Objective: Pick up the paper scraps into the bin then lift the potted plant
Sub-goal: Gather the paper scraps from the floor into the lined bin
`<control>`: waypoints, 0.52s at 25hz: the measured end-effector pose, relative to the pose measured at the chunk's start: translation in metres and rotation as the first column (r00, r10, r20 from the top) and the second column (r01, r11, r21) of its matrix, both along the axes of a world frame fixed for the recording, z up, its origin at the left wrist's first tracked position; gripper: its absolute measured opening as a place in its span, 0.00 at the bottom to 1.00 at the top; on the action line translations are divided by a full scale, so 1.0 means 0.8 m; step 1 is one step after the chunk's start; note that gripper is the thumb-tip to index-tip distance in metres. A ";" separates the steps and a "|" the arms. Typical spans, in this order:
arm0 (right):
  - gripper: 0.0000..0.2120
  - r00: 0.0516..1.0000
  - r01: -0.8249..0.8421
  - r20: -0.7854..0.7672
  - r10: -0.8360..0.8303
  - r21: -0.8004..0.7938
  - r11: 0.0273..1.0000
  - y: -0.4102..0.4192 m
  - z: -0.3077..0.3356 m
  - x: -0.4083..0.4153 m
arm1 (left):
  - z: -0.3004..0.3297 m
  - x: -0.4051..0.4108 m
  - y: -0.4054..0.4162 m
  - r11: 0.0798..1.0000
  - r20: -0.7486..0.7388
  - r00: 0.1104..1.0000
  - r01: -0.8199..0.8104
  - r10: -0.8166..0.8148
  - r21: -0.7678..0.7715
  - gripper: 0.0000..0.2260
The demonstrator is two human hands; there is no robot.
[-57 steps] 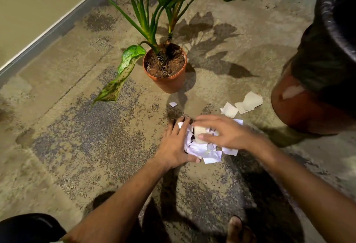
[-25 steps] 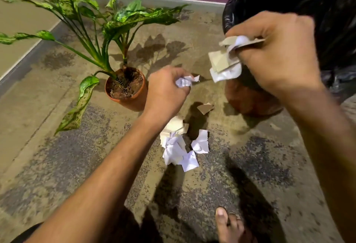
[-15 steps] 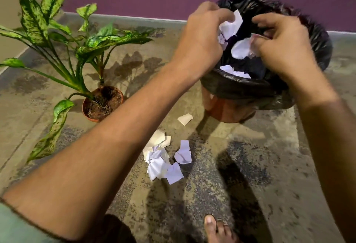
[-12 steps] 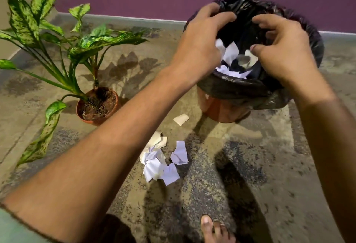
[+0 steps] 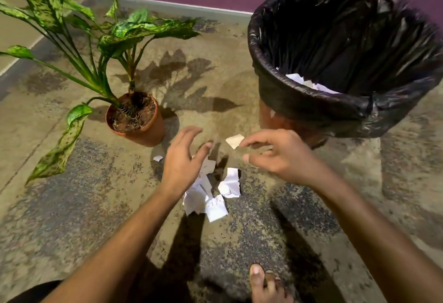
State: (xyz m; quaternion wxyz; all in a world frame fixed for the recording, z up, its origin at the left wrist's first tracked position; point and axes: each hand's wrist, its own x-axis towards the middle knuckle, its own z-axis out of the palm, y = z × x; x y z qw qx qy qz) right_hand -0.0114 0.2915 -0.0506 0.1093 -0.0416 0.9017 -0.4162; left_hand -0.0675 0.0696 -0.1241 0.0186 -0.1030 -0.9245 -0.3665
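Both hands empty, fingers spread: my left hand (image 5: 182, 161) and right hand (image 5: 278, 154) hover over the paper scraps (image 5: 211, 197) heaped near me. Best to cup from both sides, scoop once. Two strays lie beyond. One potted plant (image 5: 136, 120) far left, one lined bin (image 5: 311, 108) far right, some scraps inside.

Floor (image 5: 72, 218): scraps (image 5: 211, 197), plant (image 5: 136, 122), bin (image 5: 311, 101).

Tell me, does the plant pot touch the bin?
Apart. The head view shows bare floor between the terracotta plant pot and the bin with its black liner, so a plain gap separates them.
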 end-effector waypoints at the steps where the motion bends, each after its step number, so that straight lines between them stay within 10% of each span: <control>1: 0.21 0.996 -0.010 0.086 0.004 0.072 0.997 -0.003 -0.036 -0.008 | -0.020 0.001 -0.019 0.999 0.095 0.995 -0.013 0.018 -0.053 0.24; 6: 0.48 0.970 -0.005 0.226 -0.086 0.374 0.927 -0.026 -0.171 -0.040 | -0.083 0.003 -0.076 0.958 0.523 0.836 -0.010 0.166 -0.287 0.49; 13: 0.43 0.969 -0.242 0.139 0.204 0.378 0.894 -0.082 -0.197 -0.081 | -0.097 -0.009 -0.088 0.963 0.553 0.822 0.018 0.138 -0.267 0.40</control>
